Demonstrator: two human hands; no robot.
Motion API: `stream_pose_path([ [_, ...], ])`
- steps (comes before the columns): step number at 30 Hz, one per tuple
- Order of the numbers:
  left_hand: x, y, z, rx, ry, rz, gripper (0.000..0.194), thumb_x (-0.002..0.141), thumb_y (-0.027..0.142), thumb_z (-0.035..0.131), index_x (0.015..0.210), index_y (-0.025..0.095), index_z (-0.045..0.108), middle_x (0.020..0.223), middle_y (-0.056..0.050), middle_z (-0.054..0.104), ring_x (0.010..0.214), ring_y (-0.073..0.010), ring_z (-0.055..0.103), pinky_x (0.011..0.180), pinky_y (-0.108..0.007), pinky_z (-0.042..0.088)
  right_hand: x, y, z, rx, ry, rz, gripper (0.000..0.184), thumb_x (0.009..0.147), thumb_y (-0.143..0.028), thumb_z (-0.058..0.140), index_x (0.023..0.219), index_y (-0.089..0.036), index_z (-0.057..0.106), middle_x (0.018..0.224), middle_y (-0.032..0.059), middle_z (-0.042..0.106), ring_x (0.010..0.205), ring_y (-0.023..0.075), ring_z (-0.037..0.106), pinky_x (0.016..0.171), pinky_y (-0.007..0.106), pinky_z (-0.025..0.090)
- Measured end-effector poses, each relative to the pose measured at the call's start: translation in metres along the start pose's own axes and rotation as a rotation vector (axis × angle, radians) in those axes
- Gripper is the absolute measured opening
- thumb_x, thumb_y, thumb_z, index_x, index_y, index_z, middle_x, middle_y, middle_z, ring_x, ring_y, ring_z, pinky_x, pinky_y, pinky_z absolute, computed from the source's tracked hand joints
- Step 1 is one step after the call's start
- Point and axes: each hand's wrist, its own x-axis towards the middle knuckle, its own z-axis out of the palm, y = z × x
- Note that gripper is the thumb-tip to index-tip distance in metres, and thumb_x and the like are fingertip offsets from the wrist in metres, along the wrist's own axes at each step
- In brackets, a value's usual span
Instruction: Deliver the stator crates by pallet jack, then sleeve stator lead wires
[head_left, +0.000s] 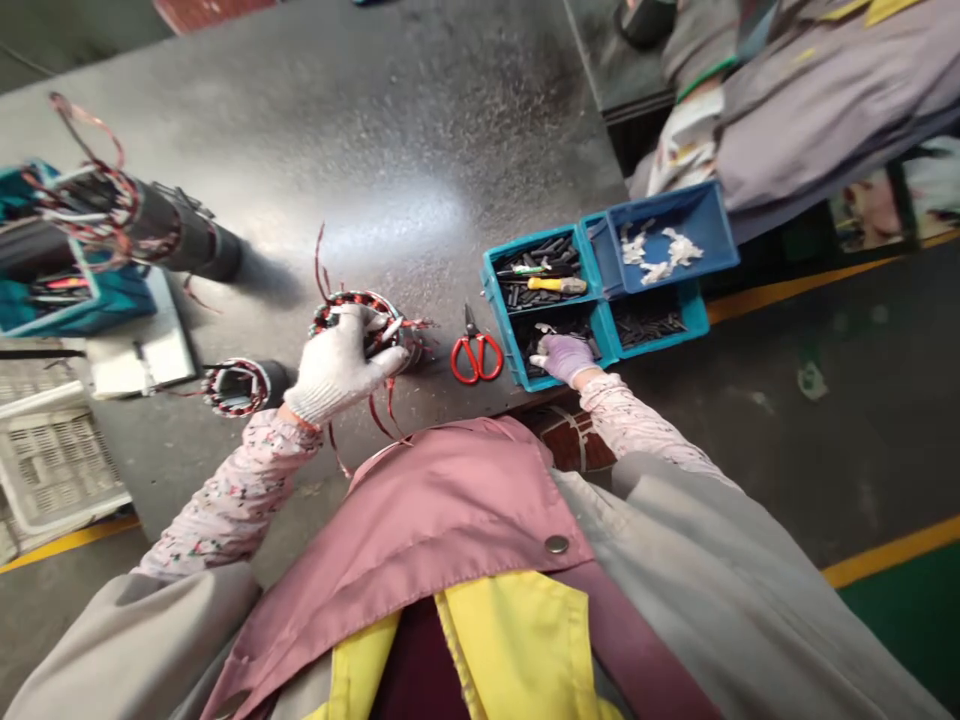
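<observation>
Working at a speckled grey desk (322, 130), I have a long wound stator (180, 232) lying at the far left with its wires fanned out, and a shorter stator (238, 388) near my left hand (341, 362). A co-worker's grey sleeve (810, 100) shows beyond the desk's far corner. To my right, a teal parts tray (491, 290) sits beside a blue bin (667, 205) holding white scraps (660, 250), close to the desk's near edge, so a careless tug could tip it and spill the parts.

My gloved left hand is closed over a small wound stator (371, 325), holding it just above the desk, with red lead wires (382, 415) trailing below. Those loose leads could catch on my glove or on the red-handled scissors (477, 358) nearby, and a sharp pull could kink or strain them. My right hand (564, 358) is narrowed into the tray's near compartment among short black pieces (559, 345). I can't tell whether its fingers have hold of anything. Pieces that small could easily slip from a gloved grip and scatter.
</observation>
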Motion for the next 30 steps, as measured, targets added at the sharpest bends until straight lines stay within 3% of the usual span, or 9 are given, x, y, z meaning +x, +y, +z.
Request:
stream_pose_path([
  [5, -0.004, -0.003, 0.003, 0.01, 0.015, 0.039, 0.062, 0.08, 0.057, 0.054, 0.129, 0.018, 0.052, 0.117, -0.01, 0.07, 0.104, -0.0291, 0.068, 0.088, -0.036, 0.052, -0.001, 0.009, 0.0, -0.007, -0.011, -0.003, 0.03, 0.095, -0.038, 0.057, 0.11, -0.018, 0.073, 0.108, 0.0135, 0.073, 0.1, 0.0259, 0.068, 0.079, 0.032, 0.048],
  [9, -0.003, -0.004, 0.007, 0.011, 0.045, 0.062, 0.061, 0.081, 0.055, 0.056, 0.13, 0.018, 0.053, 0.116, -0.011, 0.071, 0.104, -0.03, 0.068, 0.087, -0.037, 0.053, -0.002, 0.015, 0.003, 0.049, 0.048, 0.075, 0.034, 0.096, -0.037, 0.055, 0.119, -0.018, 0.071, 0.114, 0.0127, 0.072, 0.104, 0.0241, 0.068, 0.082, 0.03, 0.048],
  [14, -0.002, -0.011, 0.014, -0.009, 0.097, 0.121, 0.058, 0.083, 0.055, 0.055, 0.127, 0.018, 0.054, 0.111, -0.011, 0.072, 0.102, -0.0301, 0.069, 0.086, -0.037, 0.052, 0.003, 0.017, -0.005, 0.005, 0.005, 0.076, 0.033, 0.095, -0.038, 0.055, 0.118, -0.022, 0.073, 0.116, 0.0115, 0.072, 0.106, 0.0258, 0.067, 0.084, 0.033, 0.048],
  [17, -0.003, -0.014, 0.017, -0.02, 0.111, 0.167, 0.054, 0.087, 0.052, 0.052, 0.128, 0.017, 0.054, 0.11, -0.011, 0.072, 0.1, -0.029, 0.07, 0.086, -0.036, 0.052, -0.001, 0.027, -0.012, 0.132, 0.151, 0.125, 0.031, 0.093, -0.038, 0.056, 0.107, -0.02, 0.077, 0.106, 0.0129, 0.074, 0.102, 0.0277, 0.068, 0.084, 0.035, 0.049],
  [20, -0.003, -0.014, 0.018, -0.016, 0.13, 0.182, 0.053, 0.088, 0.052, 0.051, 0.127, 0.016, 0.055, 0.109, -0.012, 0.073, 0.1, -0.0292, 0.07, 0.084, -0.036, 0.052, -0.019, 0.026, -0.017, 0.611, 0.373, 0.17, 0.028, 0.086, -0.037, 0.062, 0.095, -0.016, 0.078, 0.088, 0.011, 0.075, 0.085, 0.0248, 0.07, 0.075, 0.033, 0.052],
  [22, -0.002, -0.013, 0.019, -0.012, 0.141, 0.184, 0.054, 0.088, 0.054, 0.052, 0.127, 0.016, 0.055, 0.108, -0.013, 0.073, 0.1, -0.0293, 0.07, 0.082, -0.035, 0.052, -0.036, 0.008, -0.022, 1.072, 0.434, 0.102, 0.032, 0.079, -0.042, 0.068, 0.095, -0.015, 0.075, 0.079, 0.0075, 0.072, 0.069, 0.0194, 0.067, 0.063, 0.03, 0.053],
  [24, -0.002, -0.012, 0.019, -0.005, 0.141, 0.183, 0.055, 0.088, 0.055, 0.052, 0.127, 0.016, 0.055, 0.107, -0.013, 0.073, 0.098, -0.0293, 0.07, 0.081, -0.034, 0.052, -0.053, -0.025, -0.029, 1.424, 0.405, -0.057, 0.041, 0.069, -0.049, 0.076, 0.094, -0.016, 0.074, 0.073, 0.0034, 0.069, 0.058, 0.0141, 0.062, 0.053, 0.026, 0.05],
  [27, -0.001, -0.012, 0.019, 0.011, 0.127, 0.186, 0.056, 0.089, 0.056, 0.052, 0.126, 0.015, 0.056, 0.103, -0.012, 0.074, 0.095, -0.0293, 0.071, 0.079, -0.034, 0.051, -0.07, -0.081, -0.045, 1.64, 0.271, -0.302, 0.047, 0.058, -0.053, 0.085, 0.086, -0.017, 0.072, 0.067, -0.0006, 0.065, 0.051, 0.0097, 0.058, 0.045, 0.021, 0.047],
  [30, 0.0, -0.014, 0.02, 0.018, 0.12, 0.205, 0.057, 0.09, 0.059, 0.05, 0.126, 0.015, 0.056, 0.102, -0.012, 0.074, 0.093, -0.0295, 0.071, 0.078, -0.035, 0.051, -0.073, -0.118, -0.058, 1.748, 0.156, -0.385, 0.049, 0.052, -0.05, 0.09, 0.083, -0.017, 0.071, 0.069, -0.0006, 0.066, 0.054, 0.0096, 0.06, 0.047, 0.021, 0.049],
])
